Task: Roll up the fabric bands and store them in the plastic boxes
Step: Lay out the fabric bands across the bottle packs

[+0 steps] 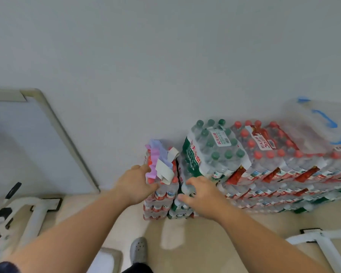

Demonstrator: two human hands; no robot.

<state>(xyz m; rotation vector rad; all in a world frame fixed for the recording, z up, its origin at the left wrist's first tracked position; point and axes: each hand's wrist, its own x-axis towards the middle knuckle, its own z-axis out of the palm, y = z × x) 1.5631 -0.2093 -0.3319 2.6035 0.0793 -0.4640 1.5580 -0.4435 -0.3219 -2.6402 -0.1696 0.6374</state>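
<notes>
Pink, lilac and cream fabric bands (161, 164) heaped atop shrink-wrapped red-capped bottle stack (159, 203). Left hand (138, 184) at their near edge, grip unclear. Right hand (201, 194) spread wide, likely bracing stack. Clear blue-latched plastic box (319, 123) well right.

**A:** What stands along the far wall (165, 56)?

**B:** Shrink-wrapped packs of bottled water, stacked several layers high on the beige floor (205, 243). A green-capped pack (215, 152) sits on top near the middle. Red-capped packs (264, 146) run off to its right.

**A:** And the stack's left end?

**B:** A lower column of red-labelled bottles (159, 196), just beside the taller stack.

**A:** Further left?

**B:** A whiteboard (28, 144) with a pale frame leans on the wall. Nearer, there's a white tubular frame (35, 215) on the floor, and another white frame (323, 245) at the near right. A grey perforated clog (138, 250) shows near the bottom centre.
</notes>
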